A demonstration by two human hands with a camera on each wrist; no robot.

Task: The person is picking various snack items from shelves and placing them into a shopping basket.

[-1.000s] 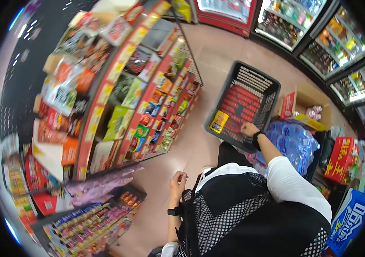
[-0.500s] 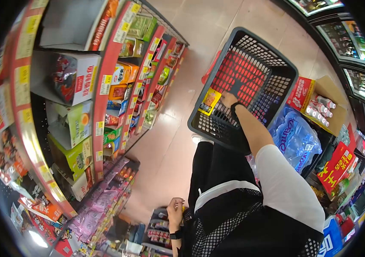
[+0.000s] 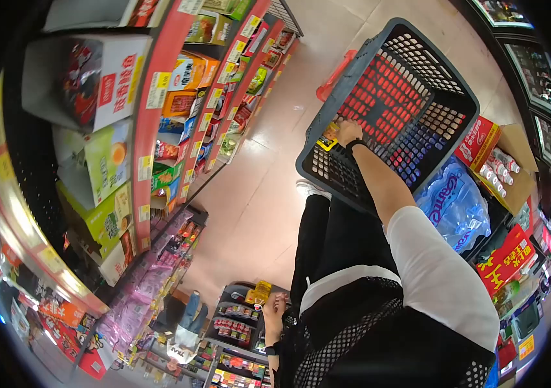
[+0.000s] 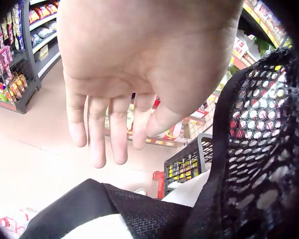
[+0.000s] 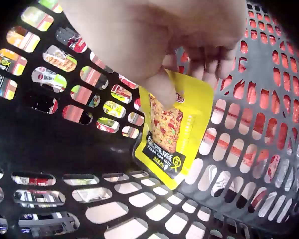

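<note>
Inside a dark slatted basket (image 3: 335, 84), the right hand (image 3: 349, 133) pinches a small yellow packet (image 3: 328, 138) near the basket's near left corner. The right wrist view shows the thumb of that hand (image 5: 164, 35) on the top edge of the yellow packet (image 5: 172, 132), which stands tilted against the slats and bears a food picture. The left hand (image 3: 274, 312) hangs low beside the body. In the left wrist view the left hand (image 4: 139, 64) has its fingers extended downward, with nothing in them.
Stocked shelves (image 3: 148, 116) line the left side. Right of the basket are wrapped bottles (image 3: 459, 207) and a carton of small bottles (image 3: 514, 184). Drink coolers (image 3: 534, 77) stand at the far right. Another person (image 3: 185, 336) is at the lower left, near more shelves. Pinkish floor (image 3: 249, 207) lies between.
The right hand has come onto the yellow packet and pinches it, and the packet has tilted. In the head view the basket has shifted right and up, and the other person has come into view.
</note>
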